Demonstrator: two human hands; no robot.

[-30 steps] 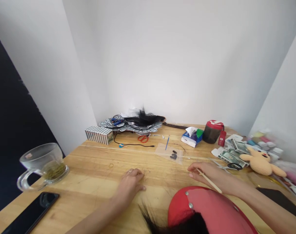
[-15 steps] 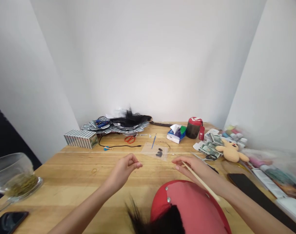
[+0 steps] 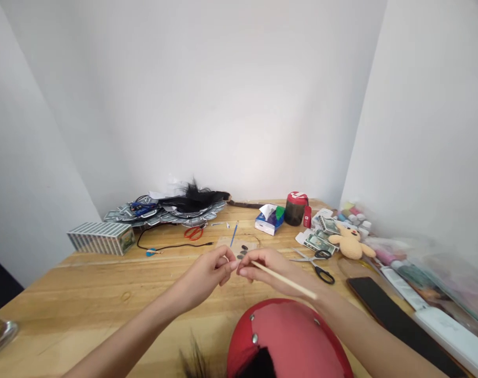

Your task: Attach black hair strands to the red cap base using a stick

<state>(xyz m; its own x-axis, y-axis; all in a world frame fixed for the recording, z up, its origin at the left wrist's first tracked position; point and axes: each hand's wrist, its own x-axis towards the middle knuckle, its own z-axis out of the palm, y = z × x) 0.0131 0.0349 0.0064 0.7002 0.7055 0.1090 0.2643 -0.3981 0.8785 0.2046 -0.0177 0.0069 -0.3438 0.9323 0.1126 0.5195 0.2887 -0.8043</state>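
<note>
My left hand [image 3: 215, 266] is closed in a pinch over the table, on something too small to make out. Facing it, my right hand [image 3: 271, 270] grips a thin pale wooden stick [image 3: 288, 282], which slants back over the wrist. The fingertips of both hands nearly meet. Below my right forearm sits a red rounded dome like a helmet [image 3: 297, 336], with silver rivets. A tuft of black hair [image 3: 259, 365] lies against its near side. Just behind the hands, small dark oval pieces [image 3: 243, 249] rest on a clear plastic sheet [image 3: 225, 241].
Black-handled scissors [image 3: 323, 265], a knitted doll [image 3: 349, 242] and a dark phone-like slab [image 3: 384, 299] are on the right. A tissue pack [image 3: 268, 223] and red-lidded jar [image 3: 295, 209] stand behind. Boxes [image 3: 101, 239], a black cable [image 3: 171, 245] and red scissors [image 3: 193, 233] lie left.
My two hands have come together from a wide gap, the right moving left with the stick. The view has swung right, so the table's things appear shifted left.
</note>
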